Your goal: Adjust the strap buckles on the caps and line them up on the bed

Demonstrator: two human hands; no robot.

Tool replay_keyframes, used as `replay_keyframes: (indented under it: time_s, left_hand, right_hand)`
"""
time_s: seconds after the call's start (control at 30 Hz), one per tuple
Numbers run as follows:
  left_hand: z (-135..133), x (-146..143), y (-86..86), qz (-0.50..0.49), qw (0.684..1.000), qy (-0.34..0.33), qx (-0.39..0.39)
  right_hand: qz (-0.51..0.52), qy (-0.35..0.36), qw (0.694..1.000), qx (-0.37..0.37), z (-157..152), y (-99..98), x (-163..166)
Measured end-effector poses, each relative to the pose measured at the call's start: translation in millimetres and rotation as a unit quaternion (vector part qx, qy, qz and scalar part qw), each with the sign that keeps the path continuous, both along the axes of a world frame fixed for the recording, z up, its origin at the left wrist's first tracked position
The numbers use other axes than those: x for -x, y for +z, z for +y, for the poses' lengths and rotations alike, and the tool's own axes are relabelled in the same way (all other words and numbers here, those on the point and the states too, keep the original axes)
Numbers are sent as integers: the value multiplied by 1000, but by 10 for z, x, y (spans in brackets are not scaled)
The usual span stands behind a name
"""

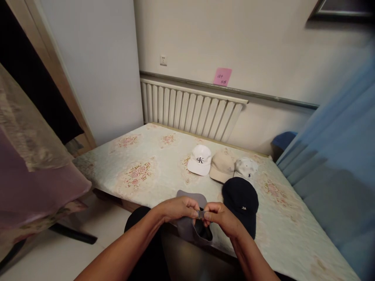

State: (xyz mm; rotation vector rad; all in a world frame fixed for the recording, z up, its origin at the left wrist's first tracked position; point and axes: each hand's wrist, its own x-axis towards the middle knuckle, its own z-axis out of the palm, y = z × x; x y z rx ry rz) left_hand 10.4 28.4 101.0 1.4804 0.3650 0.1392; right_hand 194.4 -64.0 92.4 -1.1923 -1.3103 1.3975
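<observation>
A grey cap (189, 228) lies at the near edge of the floral mattress (140, 171), its back opening towards me. My left hand (178, 208) and my right hand (219, 220) both pinch the cap's rear strap (201, 214) between thumb and fingers, meeting at the middle. A dark navy cap (241, 203) rests just right of my right hand. Farther back sit a white cap with a black logo (199, 160), a beige cap (222, 167) and a white patterned cap (246, 168) in a row.
A white radiator (187, 109) runs along the far wall under a pink sticky note (222, 76). A blue curtain (336, 171) hangs at the right. Draped purple and beige fabric (32, 171) fills the left. White floor tiles (73, 249) lie below.
</observation>
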Motion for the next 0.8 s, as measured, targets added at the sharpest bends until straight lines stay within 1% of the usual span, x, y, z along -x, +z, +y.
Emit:
replay_keyframes:
  time_s: [0.13, 0.27, 0.43, 0.53, 0.63, 0.8]
  left_hand:
    - [-24, -29, 63, -28, 999, 23, 27]
    - [-46, -57, 95, -49, 997, 42, 49]
    - [-58, -52, 74, -35, 996, 48, 71]
    - [-73, -59, 109, -21, 997, 46, 59]
    - [-89, -74, 164, -24, 996, 59, 55]
    - [-89, -94, 237, -24, 990, 94, 105]
  right_hand:
    - [48, -21, 999, -8, 9, 56, 9]
    - [110, -22, 994, -10, 24, 45, 7]
    - [101, -20, 995, -17, 34, 22, 3]
    - [96, -21, 995, -19, 38, 31, 2]
    - [97, -30, 995, -25, 47, 24, -16]
    - [91, -50, 994, -36, 34, -28, -87]
